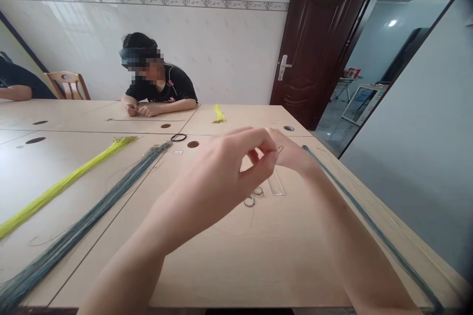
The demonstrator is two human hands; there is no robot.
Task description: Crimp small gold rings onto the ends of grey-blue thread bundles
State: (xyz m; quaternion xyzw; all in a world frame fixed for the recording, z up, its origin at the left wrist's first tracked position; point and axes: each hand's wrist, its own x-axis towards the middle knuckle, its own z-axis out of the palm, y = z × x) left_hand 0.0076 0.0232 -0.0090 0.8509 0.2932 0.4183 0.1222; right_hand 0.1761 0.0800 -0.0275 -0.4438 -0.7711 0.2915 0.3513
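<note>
My left hand is raised over the table in front of me, thumb and forefinger pinched together. From its fingertips sticks out a small thin hook, its curved end upward. Directly behind it is my right hand, with its fingers hidden by the left. Below the hands lie two metal finger rings of scissors, the blades covered from view. A clear ruler rests beside them, and a faint thin thread hangs or lies under the rings.
A yellow strand bundle and a blue-grey one lie on the left; another blue-grey bundle runs along the right. A black ring and a short yellow bundle are farther back. Across the table sits a person.
</note>
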